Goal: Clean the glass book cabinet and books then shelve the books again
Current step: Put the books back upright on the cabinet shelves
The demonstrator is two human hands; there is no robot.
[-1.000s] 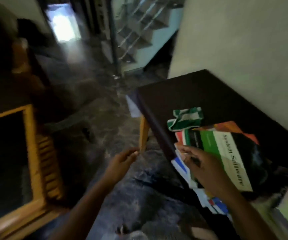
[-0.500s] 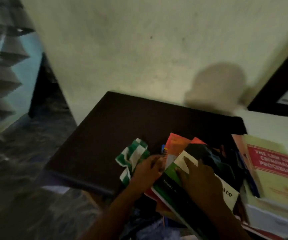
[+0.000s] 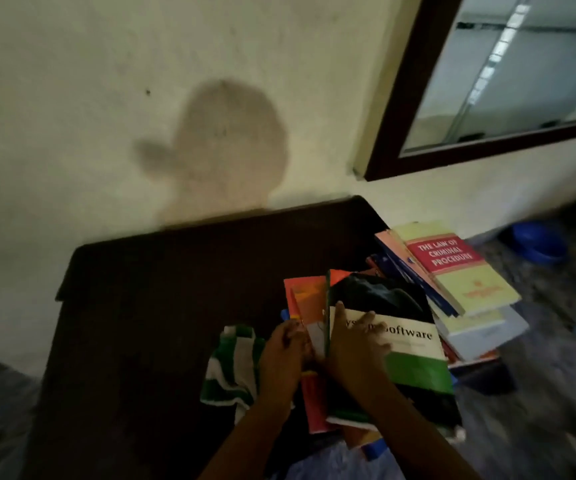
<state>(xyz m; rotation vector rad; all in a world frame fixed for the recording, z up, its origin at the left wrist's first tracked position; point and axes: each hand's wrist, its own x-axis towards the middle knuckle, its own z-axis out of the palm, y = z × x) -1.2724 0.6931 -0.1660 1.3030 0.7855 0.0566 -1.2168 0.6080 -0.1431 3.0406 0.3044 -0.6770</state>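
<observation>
Two hands work at a book pile on a dark table [image 3: 161, 306]. The right hand [image 3: 355, 348] lies flat, fingers spread, on the System Software book [image 3: 414, 372], holding nothing. That book tops the pile, its long axis running from the person toward the wall, spine on the left and title upright to the viewer. The left hand [image 3: 284, 355] has bent fingers against the edge of an orange book [image 3: 305, 299] just beneath; whether they pinch it I cannot tell. Left of that hand and touching it lies a green-and-white cloth [image 3: 231, 362]. Right of the right hand, a second stack topped by a criminal procedure book [image 3: 459, 271] crowds the pile.
</observation>
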